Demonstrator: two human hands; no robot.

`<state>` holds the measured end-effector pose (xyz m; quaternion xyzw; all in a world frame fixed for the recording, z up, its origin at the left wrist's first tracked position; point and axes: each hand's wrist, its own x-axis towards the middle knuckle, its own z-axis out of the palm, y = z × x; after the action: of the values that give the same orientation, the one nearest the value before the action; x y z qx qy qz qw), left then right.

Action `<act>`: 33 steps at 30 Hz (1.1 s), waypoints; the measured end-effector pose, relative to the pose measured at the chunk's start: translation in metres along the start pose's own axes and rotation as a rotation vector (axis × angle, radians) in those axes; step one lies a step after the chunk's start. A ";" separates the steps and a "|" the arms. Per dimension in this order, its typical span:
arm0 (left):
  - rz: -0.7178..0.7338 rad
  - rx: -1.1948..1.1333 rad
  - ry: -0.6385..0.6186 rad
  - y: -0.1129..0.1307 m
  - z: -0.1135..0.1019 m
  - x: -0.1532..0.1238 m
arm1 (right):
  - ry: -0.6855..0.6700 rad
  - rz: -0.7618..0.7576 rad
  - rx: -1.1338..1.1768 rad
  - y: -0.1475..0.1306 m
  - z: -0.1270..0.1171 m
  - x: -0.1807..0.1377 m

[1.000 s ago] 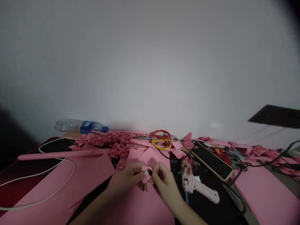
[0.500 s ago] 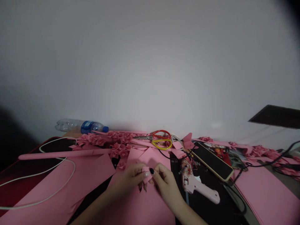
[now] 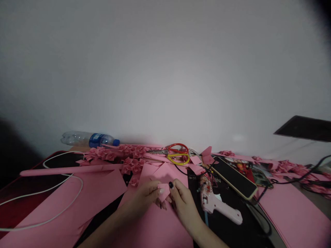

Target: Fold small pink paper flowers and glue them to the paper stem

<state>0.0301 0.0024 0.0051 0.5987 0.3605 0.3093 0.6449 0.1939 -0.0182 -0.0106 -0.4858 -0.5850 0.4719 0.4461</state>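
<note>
My left hand [image 3: 144, 198] and my right hand [image 3: 182, 199] meet low in the middle of the view, both pinched on a small folded piece of pink paper [image 3: 164, 191]. The fingers of each hand are closed on its edges, and dark-painted nails show. The hands hover over a large pink sheet [image 3: 157, 227] lying on the table. Just right of my right hand lies a pink glue gun [image 3: 217, 205].
Several folded pink paper flowers [image 3: 129, 158] are heaped behind the hands. Red and yellow scissors [image 3: 177, 154], a phone [image 3: 234, 177], a plastic bottle [image 3: 88, 138] on its side, a white cable [image 3: 51, 193] and black cables [image 3: 297, 175] lie around. More pink sheets [image 3: 292, 210] lie at the right.
The hands stayed in place; the fingers shifted slightly on the small pink piece, and my right thumb moved up a little.
</note>
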 end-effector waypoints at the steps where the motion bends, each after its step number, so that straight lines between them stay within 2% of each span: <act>1: 0.003 -0.001 -0.001 -0.001 0.000 0.000 | 0.001 0.001 0.002 0.000 0.000 0.000; 6: -0.026 0.037 0.021 -0.005 0.001 0.000 | -0.040 0.004 -0.029 0.001 -0.001 0.001; 12: -0.011 0.101 0.011 0.002 0.001 -0.002 | -0.050 -0.005 0.007 0.003 0.001 -0.001; 15: -0.040 0.096 0.038 0.002 -0.001 -0.003 | 0.007 -0.015 -0.002 0.003 0.001 -0.002; 21: -0.133 0.078 0.012 -0.006 -0.003 0.000 | 0.130 -0.039 -0.031 0.002 -0.002 0.002; 25: -0.107 0.040 0.105 -0.008 -0.006 0.002 | 0.230 -0.117 0.001 0.000 -0.002 0.004; 29: -0.133 -0.051 0.119 -0.008 -0.010 0.001 | 0.193 -0.176 -0.064 -0.006 -0.001 0.004; 33: -0.173 -0.115 0.118 -0.009 -0.009 0.001 | 0.184 -0.154 -0.076 -0.008 -0.002 0.003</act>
<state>0.0230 0.0068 -0.0037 0.5082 0.4298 0.3074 0.6801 0.1946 -0.0157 -0.0024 -0.4972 -0.5948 0.3672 0.5140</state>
